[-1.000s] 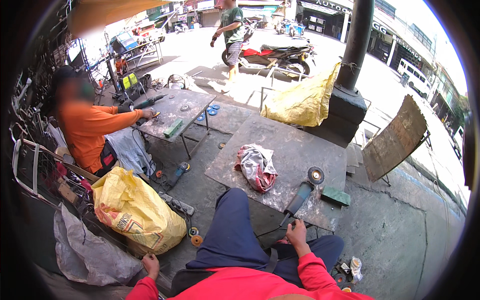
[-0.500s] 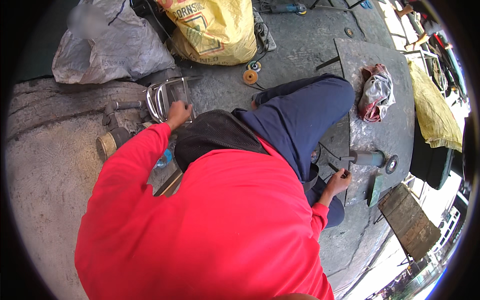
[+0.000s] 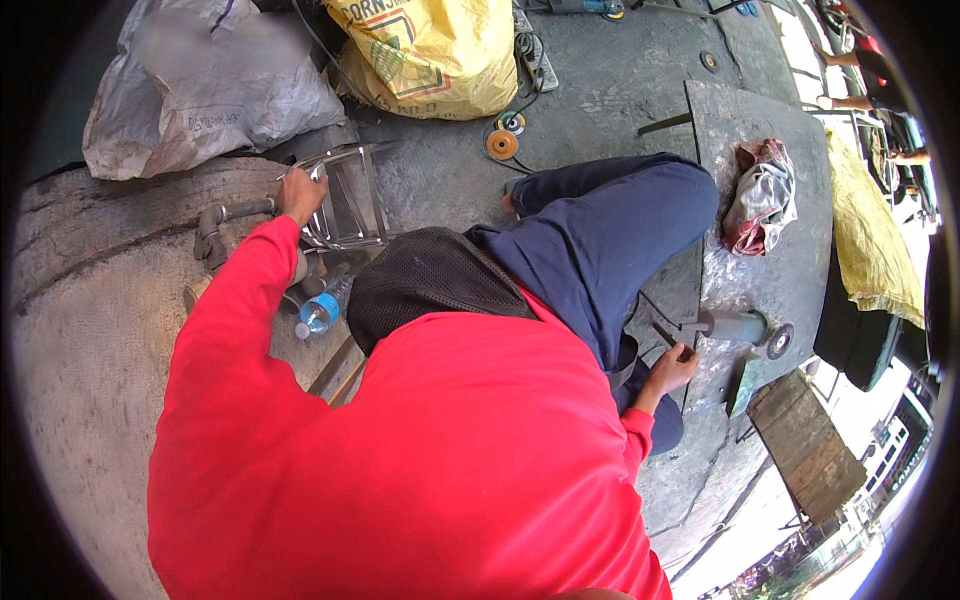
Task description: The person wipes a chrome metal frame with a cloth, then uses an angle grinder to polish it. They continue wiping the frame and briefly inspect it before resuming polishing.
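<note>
My left hand (image 3: 302, 196) is stretched out to the far left, its fingers closed at the left end of several shiny curved metal bars (image 3: 372, 205). The hand hides that end, where a thin tip pokes out past the fingers. Beside my bent right leg, my right hand (image 3: 672, 369) is closed around a thin dark strip (image 3: 663, 333) at the edge of a low metal-topped table (image 3: 745, 125). On that table, just beyond the right hand, lies an angle grinder (image 3: 736, 327) with its disc at the right end. A small green block (image 3: 743, 386) is near it.
A crumpled grey and red cloth (image 3: 762, 198) lies on the table. A water bottle (image 3: 320, 313) lies by my left arm. White (image 3: 205, 100) and yellow (image 3: 430, 60) sacks stand ahead, with an orange disc (image 3: 501, 145) and power strip (image 3: 536, 60) nearby. A grinder cable runs along my leg.
My left hand has moved left and forward, from the near right side of the metal bars to their left end. The water bottle shows more fully. My right hand has hardly moved.
</note>
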The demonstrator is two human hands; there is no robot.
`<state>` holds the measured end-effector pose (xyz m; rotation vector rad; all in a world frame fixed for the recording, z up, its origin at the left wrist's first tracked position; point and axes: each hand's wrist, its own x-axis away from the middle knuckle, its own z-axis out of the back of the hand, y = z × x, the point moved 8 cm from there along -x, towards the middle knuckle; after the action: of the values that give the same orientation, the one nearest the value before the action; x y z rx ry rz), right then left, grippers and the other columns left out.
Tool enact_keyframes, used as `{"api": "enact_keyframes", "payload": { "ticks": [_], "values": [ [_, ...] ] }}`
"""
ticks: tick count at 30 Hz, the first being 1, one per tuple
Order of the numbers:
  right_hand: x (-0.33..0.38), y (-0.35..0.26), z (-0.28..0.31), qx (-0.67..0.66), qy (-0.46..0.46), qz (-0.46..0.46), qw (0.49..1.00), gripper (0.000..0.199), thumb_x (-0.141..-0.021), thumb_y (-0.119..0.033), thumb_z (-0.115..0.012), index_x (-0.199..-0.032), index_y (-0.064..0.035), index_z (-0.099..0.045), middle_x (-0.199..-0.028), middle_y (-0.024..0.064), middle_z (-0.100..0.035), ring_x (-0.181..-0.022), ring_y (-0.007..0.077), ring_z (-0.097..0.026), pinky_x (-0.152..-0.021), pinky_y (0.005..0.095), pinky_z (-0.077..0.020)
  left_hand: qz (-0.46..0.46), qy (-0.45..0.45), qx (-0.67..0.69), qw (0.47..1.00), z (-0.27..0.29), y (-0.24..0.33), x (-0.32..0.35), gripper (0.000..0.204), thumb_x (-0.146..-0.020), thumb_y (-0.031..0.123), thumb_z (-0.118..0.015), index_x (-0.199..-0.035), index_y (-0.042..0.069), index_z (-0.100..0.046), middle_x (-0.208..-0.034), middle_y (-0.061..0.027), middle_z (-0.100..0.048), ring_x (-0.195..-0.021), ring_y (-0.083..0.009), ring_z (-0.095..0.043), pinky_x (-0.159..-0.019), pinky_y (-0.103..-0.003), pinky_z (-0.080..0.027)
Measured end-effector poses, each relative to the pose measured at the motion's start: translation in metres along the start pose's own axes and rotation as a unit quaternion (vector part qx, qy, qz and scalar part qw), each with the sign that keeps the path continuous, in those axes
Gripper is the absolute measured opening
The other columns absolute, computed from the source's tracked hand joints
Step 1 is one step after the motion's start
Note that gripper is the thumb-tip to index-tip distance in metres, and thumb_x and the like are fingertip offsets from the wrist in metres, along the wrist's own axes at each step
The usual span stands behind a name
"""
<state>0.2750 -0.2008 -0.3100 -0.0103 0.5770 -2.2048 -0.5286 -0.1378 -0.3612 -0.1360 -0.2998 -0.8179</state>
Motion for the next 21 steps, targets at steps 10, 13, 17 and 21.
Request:
{"api": "enact_keyframes", "payload": {
  "ticks": [10,13,17,21],
  "values": [
    [-0.005,0.015,-0.005,-0.036,-0.028,-0.026,0.999,0.02,-0.088,-0.015,-0.061,-0.089,0.0051,-0.06,-0.091,0.0197,-0.061,-0.077,0.0325,-0.059,-0.068,0.0421,-0.0466,0.005,0.034,0.18,0.983,-0.044,0.044,0.018,0.055,-0.074,0.038,-0.08,-0.091,-0.011,-0.064,-0.097,-0.0322,-0.066,-0.093,-0.0441,-0.067,-0.081,-0.05,-0.052],
    [-0.006,0.017,-0.006,-0.09,-0.012,-0.037,0.995,0.016,-0.085,-0.011,-0.061,-0.088,0.0049,-0.059,-0.09,0.0204,-0.06,-0.079,0.0333,-0.059,-0.069,0.0436,-0.0468,0.03,-0.096,0.508,0.855,-0.083,0.091,0.025,0.032,-0.088,0.015,-0.07,-0.105,-0.006,-0.052,-0.081,-0.0187,-0.062,-0.057,-0.0293,-0.065,-0.044,-0.044,-0.055],
    [-0.005,0.023,-0.002,-0.164,0.012,-0.07,0.984,0.013,-0.081,-0.007,-0.062,-0.085,0.005,-0.058,-0.086,0.0208,-0.057,-0.079,0.0384,-0.057,-0.073,0.0464,-0.0457,0.053,-0.085,0.468,0.878,-0.067,0.135,0.034,0.029,-0.088,0.009,-0.067,-0.105,-0.007,-0.05,-0.074,-0.0184,-0.058,-0.051,-0.0298,-0.063,-0.038,-0.045,-0.052],
    [-0.006,0.028,0.007,-0.132,0.045,-0.073,0.988,0.014,-0.08,-0.008,-0.062,-0.084,0.0051,-0.057,-0.087,0.0223,-0.058,-0.082,0.0416,-0.057,-0.076,0.049,-0.0439,-0.031,-0.197,0.479,0.855,-0.024,0.18,0.045,0.026,-0.089,0.007,-0.063,-0.105,-0.008,-0.05,-0.072,-0.0182,-0.059,-0.053,-0.0305,-0.064,-0.041,-0.044,-0.054]
  ]
}}
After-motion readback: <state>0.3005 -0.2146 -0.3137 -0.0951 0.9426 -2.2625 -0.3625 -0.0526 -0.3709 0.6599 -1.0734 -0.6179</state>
